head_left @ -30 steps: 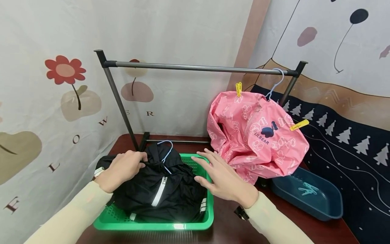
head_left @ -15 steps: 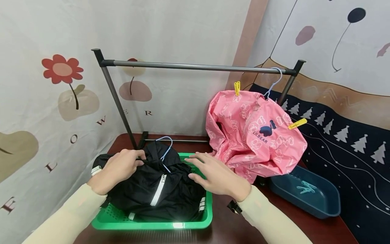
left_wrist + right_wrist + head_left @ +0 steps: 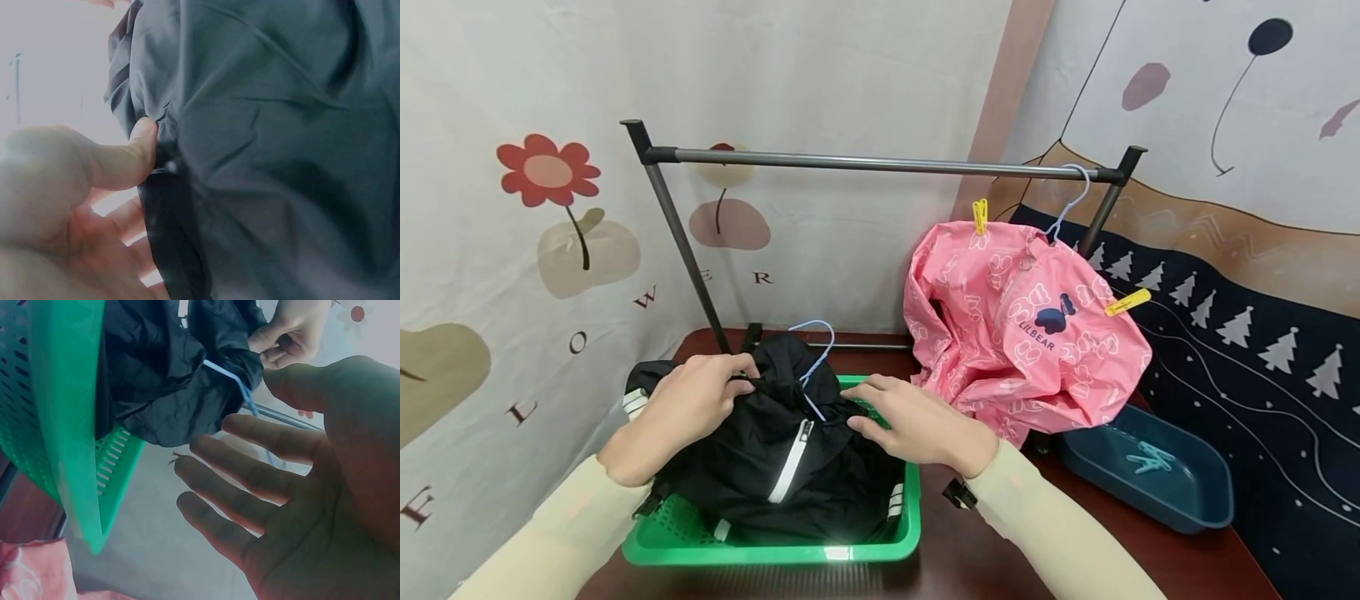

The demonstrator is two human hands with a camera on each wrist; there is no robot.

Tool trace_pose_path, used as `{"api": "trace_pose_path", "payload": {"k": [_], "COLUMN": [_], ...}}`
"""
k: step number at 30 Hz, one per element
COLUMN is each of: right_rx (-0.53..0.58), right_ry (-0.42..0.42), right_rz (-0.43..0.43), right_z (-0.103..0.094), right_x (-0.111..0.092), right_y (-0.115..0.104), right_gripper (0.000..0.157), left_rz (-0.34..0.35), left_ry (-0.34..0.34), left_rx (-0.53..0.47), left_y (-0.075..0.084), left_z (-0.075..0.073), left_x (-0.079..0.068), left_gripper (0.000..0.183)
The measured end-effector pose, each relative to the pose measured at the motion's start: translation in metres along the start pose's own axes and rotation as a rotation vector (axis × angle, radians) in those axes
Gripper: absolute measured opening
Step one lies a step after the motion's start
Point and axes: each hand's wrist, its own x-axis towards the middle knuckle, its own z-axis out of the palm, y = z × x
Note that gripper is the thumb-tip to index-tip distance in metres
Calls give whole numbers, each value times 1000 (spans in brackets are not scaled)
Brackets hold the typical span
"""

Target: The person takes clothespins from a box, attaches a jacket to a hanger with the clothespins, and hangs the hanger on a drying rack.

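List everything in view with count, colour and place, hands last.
table: one, reddish-brown, foreground
patterned backdrop: count unclear, off-white and navy, background
rack: one, grey, on table
basket: one, green, on table
black jacket: one, black, mostly in basket
first hanger: one, light blue, at black jacket's neck
pink jacket: one, pink, hanging at rack's right end
second hanger: one, light blue, hooked over rack
yellow clips: two, yellow, on pink jacket
tray: one, dark blue, right of basket
tray clips: exact count unclear, pale blue, in tray
wrist devices: two, black, at wrists
sleeves: two, cream, on forearms
left hand: one, bare, gripping black jacket
right hand: one, bare, beside black jacket
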Motion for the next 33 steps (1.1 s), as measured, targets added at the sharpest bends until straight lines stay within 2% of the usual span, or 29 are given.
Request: {"api": "trace_pose_path", "payload": {"k": [9,18,25,30,33], "right_rx": [21,70,100,117,130], "right_ry": [-19,-10,-24,-14,-12], "right_rz": [-16,-12,18,12,4], "right_z": [1,3,5,6,7], "right_x": [9,9,4,3,1], "right_y": [-1,5,9,10,11], "right_gripper": [47,43,39,27,27], "left_rz": [43,83,102,108,103], "left_ry": [151,334,416,481,524], "left_rx": [-15,-59,-106,-115,-122], "left_y": [2,4,6,8,8], "left_z": [-8,-12,-15,-19,-22], "left_x": [-4,-4,-3,-2,-1], "left_gripper": [15,15,15,15,15]}}
